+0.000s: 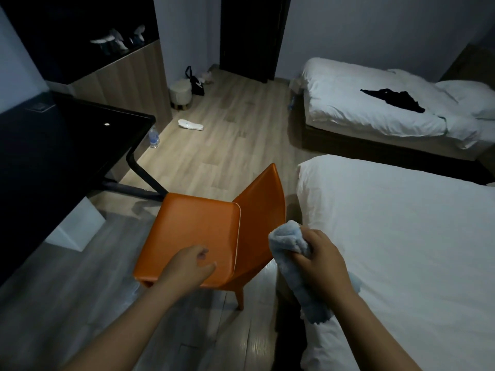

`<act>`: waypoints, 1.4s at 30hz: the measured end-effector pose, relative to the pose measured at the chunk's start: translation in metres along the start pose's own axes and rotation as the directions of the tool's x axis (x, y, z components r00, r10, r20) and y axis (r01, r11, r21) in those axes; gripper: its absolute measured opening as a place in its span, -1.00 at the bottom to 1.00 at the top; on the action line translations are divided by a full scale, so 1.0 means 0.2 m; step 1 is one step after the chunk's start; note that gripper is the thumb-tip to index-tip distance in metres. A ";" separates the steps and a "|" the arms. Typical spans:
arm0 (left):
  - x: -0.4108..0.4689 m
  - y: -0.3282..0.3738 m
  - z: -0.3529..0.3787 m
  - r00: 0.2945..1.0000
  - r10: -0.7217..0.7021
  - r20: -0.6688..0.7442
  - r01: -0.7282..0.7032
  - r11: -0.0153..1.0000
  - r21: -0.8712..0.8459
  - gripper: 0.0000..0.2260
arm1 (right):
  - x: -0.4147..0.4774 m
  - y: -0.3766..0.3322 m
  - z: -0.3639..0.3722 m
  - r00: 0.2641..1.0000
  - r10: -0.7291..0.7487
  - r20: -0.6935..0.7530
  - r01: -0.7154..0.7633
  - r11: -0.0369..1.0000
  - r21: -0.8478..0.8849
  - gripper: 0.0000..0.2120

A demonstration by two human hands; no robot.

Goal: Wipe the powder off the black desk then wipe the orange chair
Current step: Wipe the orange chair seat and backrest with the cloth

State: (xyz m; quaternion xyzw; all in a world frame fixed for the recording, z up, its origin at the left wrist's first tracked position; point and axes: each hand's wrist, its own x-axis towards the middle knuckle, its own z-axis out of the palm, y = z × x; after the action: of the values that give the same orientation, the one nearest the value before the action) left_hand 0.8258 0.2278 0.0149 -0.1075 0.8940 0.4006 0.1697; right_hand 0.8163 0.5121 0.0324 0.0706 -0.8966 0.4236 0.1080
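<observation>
The orange chair (198,231) stands on the wood floor in the middle of the view, its backrest toward the near bed. My left hand (191,266) hovers over the front right part of the seat, fingers loosely curled, holding nothing. My right hand (320,257) grips a light blue cloth (290,239) just right of the backrest; the cloth bunches above my fist and hangs down below it. The black desk (61,145) fills the left side, glossy and dark, with a small bright reflection on its top.
A white bed (401,236) lies close on the right, a second bed (375,103) with a dark garment behind it. On the floor sit a water bottle (154,137) by the desk leg, a white slipper (190,125), a small round stool (180,92) and a black bag (197,83).
</observation>
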 end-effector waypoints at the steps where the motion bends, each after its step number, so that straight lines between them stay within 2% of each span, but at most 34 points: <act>1: 0.01 0.00 0.00 1.000 -0.004 -0.005 0.004 1.000 -0.005 -0.54 | 0.02 0.02 0.00 1.000 -0.010 0.002 0.010 1.000 -0.011 -0.67; 12: 0.27 0.17 0.07 0.999 -0.038 -0.030 0.039 0.999 0.026 -0.54 | 0.39 0.19 -0.04 0.986 0.037 0.162 -0.025 0.996 -0.081 -0.66; 21: 0.61 0.62 0.27 0.984 -0.110 -0.139 0.111 0.994 0.005 -0.54 | 1.01 0.44 -0.25 0.949 -0.072 0.306 0.116 0.985 -0.127 -0.66; 28: 0.72 0.64 0.18 0.941 -0.227 -0.250 0.219 0.974 -0.058 -0.52 | 1.39 0.36 -0.14 0.877 -0.196 0.438 0.261 0.961 -0.093 -0.70; 33: 0.74 0.54 0.02 0.872 -0.313 -0.376 0.267 0.948 -0.171 -0.54 | 1.54 0.21 0.09 0.804 -0.298 0.515 0.343 0.939 0.009 -0.72; 36: 0.71 0.46 -0.04 0.813 -0.400 -0.423 0.305 0.911 -0.276 -0.54 | 1.62 0.11 0.25 0.728 -0.322 0.606 0.365 0.929 0.056 -0.63; 38: 0.69 0.43 -0.07 0.765 -0.467 -0.443 0.335 0.876 -0.346 -0.54 | 1.69 0.05 0.36 0.663 -0.352 0.661 0.379 0.919 0.109 -0.64; 42: 0.72 0.40 -0.06 0.646 -0.592 -0.482 0.380 0.797 -0.469 -0.55 | 1.84 -0.04 0.58 0.546 -0.397 0.738 0.384 0.901 0.201 -0.59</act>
State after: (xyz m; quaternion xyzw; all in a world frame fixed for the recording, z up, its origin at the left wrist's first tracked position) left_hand 0.6640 0.2629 0.0203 -0.4958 0.7565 0.4243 -0.0439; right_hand 0.4469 0.4044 0.0606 0.4405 -0.8148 0.3258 -0.1896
